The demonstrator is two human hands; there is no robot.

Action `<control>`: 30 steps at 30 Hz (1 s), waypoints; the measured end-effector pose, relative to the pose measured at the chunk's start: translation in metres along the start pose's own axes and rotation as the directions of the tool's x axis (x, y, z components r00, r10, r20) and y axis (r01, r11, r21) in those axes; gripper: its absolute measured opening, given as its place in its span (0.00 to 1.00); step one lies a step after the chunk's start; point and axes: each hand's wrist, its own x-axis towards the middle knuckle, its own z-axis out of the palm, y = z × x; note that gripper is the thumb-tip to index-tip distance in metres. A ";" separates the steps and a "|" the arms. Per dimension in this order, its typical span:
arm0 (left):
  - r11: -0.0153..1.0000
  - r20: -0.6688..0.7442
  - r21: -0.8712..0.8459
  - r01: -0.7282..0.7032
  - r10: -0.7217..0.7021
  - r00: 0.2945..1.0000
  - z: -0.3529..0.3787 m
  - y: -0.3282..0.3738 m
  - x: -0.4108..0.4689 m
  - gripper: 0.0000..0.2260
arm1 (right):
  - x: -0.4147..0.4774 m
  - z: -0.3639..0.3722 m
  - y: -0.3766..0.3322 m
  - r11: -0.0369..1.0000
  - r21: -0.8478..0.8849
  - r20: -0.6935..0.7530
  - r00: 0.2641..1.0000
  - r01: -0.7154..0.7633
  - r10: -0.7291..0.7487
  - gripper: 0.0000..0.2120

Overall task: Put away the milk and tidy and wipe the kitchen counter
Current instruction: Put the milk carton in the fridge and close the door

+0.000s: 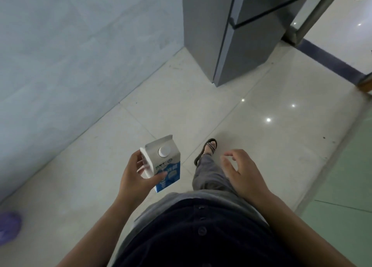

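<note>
Left hand (136, 176) wrapped around an upright blue-and-white milk carton (161, 162) held over pale floor tiles (261, 145), right hand (241, 172) empty with fingers spread, grey fridge (241, 35) ahead with doors closed, wall (70, 55) on the left, open floor between, sandalled foot (209, 149) forward.

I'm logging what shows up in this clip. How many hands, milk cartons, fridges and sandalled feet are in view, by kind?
Hands: 2, the left hand gripping the carton, the right hand empty
Milk carton: 1
Fridge: 1
Sandalled foot: 1
Total: 5
</note>
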 end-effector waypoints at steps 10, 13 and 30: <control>0.990 0.006 0.045 -0.130 0.130 0.992 0.030 0.160 0.235 0.31 | 0.256 -0.117 -0.058 0.995 -0.046 -0.140 0.986 0.088 -0.094 0.19; 0.972 0.010 0.053 -0.228 0.228 0.974 0.036 0.220 0.297 0.31 | 0.329 -0.162 -0.086 0.992 -0.042 -0.218 0.968 0.116 -0.122 0.19; 0.750 0.298 -0.120 -0.650 0.652 0.697 0.082 0.507 0.621 0.24 | 0.604 -0.318 -0.205 0.965 0.118 -0.919 0.393 0.235 0.017 0.27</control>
